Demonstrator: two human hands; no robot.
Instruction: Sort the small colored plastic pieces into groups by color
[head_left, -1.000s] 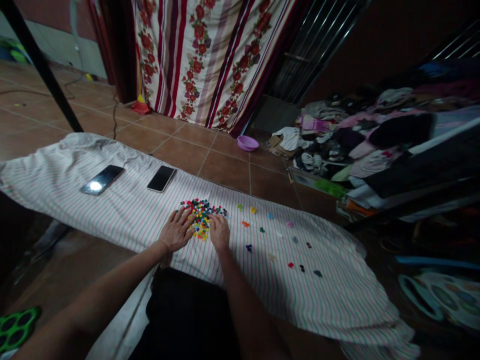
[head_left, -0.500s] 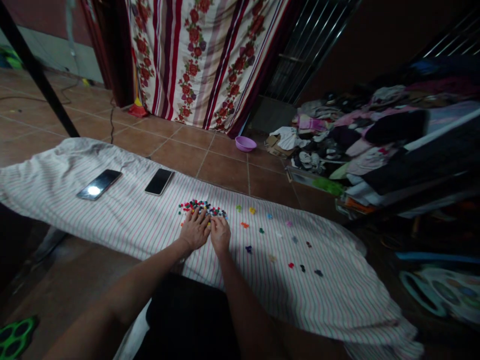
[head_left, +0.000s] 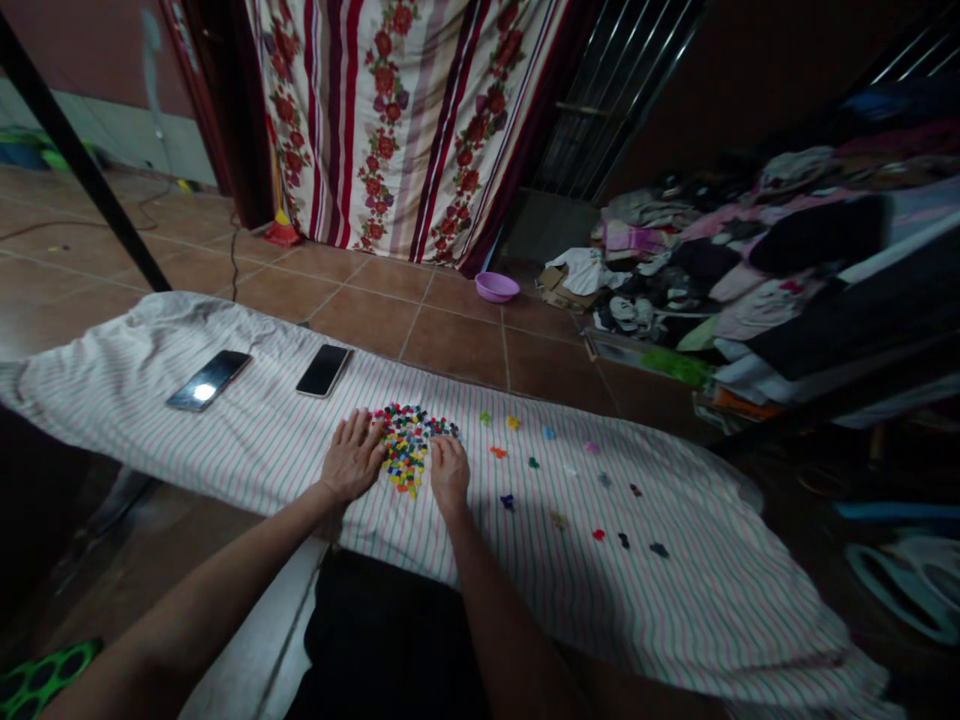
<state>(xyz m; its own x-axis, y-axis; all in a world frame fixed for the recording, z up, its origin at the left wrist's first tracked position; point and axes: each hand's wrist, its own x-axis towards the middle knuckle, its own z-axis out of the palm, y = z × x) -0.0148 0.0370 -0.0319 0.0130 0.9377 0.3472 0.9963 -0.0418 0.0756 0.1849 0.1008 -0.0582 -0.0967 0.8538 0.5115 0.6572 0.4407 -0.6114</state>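
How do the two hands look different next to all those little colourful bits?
The left hand lies flat with its fingers spread, while the right hand has its fingers curled in. The left hand is at the left side of the colourful pile; the right hand is at its right side. Both hands are bare and show their backs. I can't tell whether the right one is pinching a bit.
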